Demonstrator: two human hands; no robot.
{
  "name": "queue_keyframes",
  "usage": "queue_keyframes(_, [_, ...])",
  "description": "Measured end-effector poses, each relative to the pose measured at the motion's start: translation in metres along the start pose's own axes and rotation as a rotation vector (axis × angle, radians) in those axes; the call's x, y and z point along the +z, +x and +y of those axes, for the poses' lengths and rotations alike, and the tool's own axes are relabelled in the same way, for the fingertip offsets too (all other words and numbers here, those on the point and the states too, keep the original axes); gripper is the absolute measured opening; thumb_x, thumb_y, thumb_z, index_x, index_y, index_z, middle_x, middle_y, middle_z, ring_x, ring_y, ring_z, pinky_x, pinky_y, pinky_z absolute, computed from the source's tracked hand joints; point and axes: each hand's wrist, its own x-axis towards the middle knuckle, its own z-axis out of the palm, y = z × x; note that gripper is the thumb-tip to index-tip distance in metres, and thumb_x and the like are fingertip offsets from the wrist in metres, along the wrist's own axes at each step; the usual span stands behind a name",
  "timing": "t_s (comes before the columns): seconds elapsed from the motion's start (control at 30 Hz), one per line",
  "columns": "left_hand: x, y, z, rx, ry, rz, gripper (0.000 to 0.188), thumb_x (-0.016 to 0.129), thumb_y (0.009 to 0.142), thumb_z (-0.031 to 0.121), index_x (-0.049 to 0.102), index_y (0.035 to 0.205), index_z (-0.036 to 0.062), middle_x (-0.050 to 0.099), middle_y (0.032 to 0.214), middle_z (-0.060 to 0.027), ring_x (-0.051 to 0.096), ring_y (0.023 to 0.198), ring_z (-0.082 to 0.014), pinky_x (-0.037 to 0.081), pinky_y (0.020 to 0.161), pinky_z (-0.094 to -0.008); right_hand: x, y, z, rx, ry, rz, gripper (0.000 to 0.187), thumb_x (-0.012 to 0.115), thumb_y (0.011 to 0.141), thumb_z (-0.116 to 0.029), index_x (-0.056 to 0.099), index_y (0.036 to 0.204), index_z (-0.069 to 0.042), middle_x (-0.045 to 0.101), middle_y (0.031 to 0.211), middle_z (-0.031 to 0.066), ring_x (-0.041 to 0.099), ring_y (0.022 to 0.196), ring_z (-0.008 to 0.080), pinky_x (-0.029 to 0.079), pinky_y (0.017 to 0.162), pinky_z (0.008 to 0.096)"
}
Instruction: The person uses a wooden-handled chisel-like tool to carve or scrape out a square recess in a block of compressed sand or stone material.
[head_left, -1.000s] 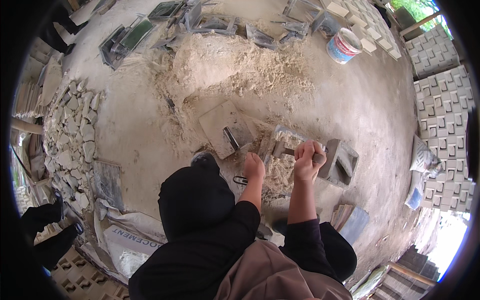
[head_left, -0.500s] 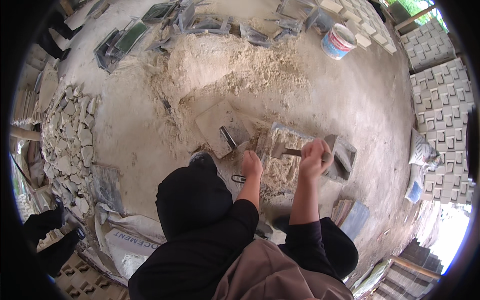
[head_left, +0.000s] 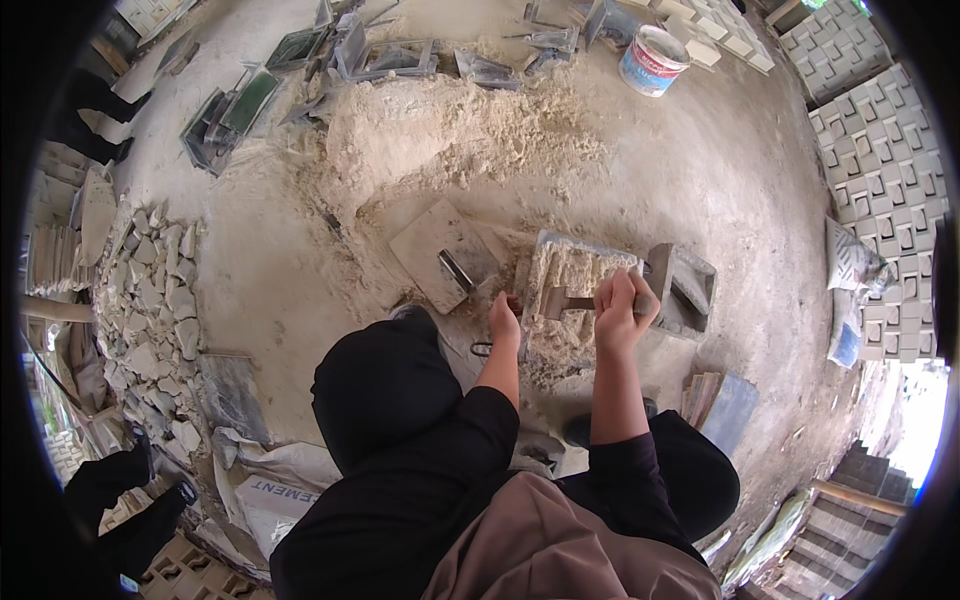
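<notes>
My right hand (head_left: pixel 622 308) is wrapped round the handle of a hammer (head_left: pixel 557 302), whose head lies over a mold (head_left: pixel 600 250) filled with damp, sandy mix (head_left: pixel 575 335). At the mold's left side my left hand (head_left: pixel 506 320) is closed. What its fingers grip is hidden, though something dark shows at the fingertips. A metal loop (head_left: pixel 482 349) is just below that wrist. Left of the mold lies a square board (head_left: pixel 425 262) with a metal-handled tool (head_left: pixel 456 270) on it. A grey box-shaped mold (head_left: pixel 690 285) stands close to the right.
Loose sand (head_left: pixel 450 130) spreads ahead, with several metal molds (head_left: pixel 390 60) behind it. A bucket (head_left: pixel 653 62) stands at far right. Broken pieces (head_left: pixel 150 300) are heaped at left, near other people's legs (head_left: pixel 95 115). Patterned blocks (head_left: pixel 880 160) are stacked at right; thin plates (head_left: pixel 720 410) lie nearer.
The whole view has shifted slightly. My right hand and the hammer remain over the filled mold, and my left hand stays closed beside it.
</notes>
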Motion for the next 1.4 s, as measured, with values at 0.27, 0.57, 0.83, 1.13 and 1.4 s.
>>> queue_keyframes(0.27, [-0.008, 0.0, -0.003, 0.066, -0.049, -0.035, 0.039, 0.039, 0.09, 0.032, 0.056, 0.08, -0.001, 0.054, 0.076, -0.008, 0.052, 0.072, -0.0192, 0.04, 0.07, -0.0345, -0.001, -0.013, 0.001, -0.002, -0.056, -0.059, 0.033, 0.043, 0.084, -0.006, 0.035, 0.052, -0.005, 0.038, 0.045, 0.0006, 0.032, 0.039, 0.0059, 0.022, 0.036, 0.0225])
queue_keyframes(0.57, [-0.013, 0.005, -0.016, 0.113, -0.066, -0.01, 0.039, 0.039, 0.09, 0.033, 0.057, 0.077, 0.0006, 0.056, 0.07, -0.0082, 0.053, 0.065, -0.018, 0.042, 0.065, -0.0319, 0.004, -0.017, 0.003, 0.018, -0.043, -0.007, 0.033, 0.043, 0.084, -0.005, 0.034, 0.052, -0.006, 0.036, 0.045, 0.0004, 0.031, 0.04, 0.005, 0.023, 0.036, 0.0222])
queue_keyframes(0.83, [-0.013, 0.002, -0.012, 0.181, 0.102, 0.096, 0.046, 0.034, 0.091, 0.04, 0.054, 0.074, 0.0017, 0.055, 0.066, -0.0059, 0.051, 0.061, -0.0163, 0.039, 0.059, -0.0301, 0.009, -0.006, -0.007, 0.028, 0.052, 0.033, 0.034, 0.042, 0.083, -0.003, 0.031, 0.051, -0.008, 0.032, 0.045, -0.0019, 0.026, 0.038, 0.0044, 0.018, 0.034, 0.0222])
queue_keyframes(1.13, [-0.008, -0.007, -0.003, 0.221, 0.286, 0.134, 0.051, 0.032, 0.091, 0.041, 0.054, 0.07, 0.0002, 0.055, 0.065, -0.007, 0.051, 0.061, -0.0185, 0.039, 0.061, -0.0317, 0.01, -0.011, -0.006, 0.037, -0.009, -0.027, 0.034, 0.045, 0.083, -0.005, 0.032, 0.052, -0.007, 0.033, 0.046, -0.0016, 0.029, 0.039, 0.0052, 0.022, 0.036, 0.0224])
queue_keyframes(1.4, [-0.007, -0.007, 0.008, 0.145, 0.27, 0.151, 0.051, 0.03, 0.091, 0.042, 0.054, 0.07, 0.0014, 0.056, 0.066, -0.0071, 0.052, 0.063, -0.02, 0.039, 0.063, -0.0326, 0.019, 0.002, 0.0, 0.028, -0.055, -0.042, 0.034, 0.048, 0.082, -0.004, 0.034, 0.051, -0.006, 0.035, 0.046, -0.0016, 0.03, 0.04, 0.0048, 0.022, 0.037, 0.0226])
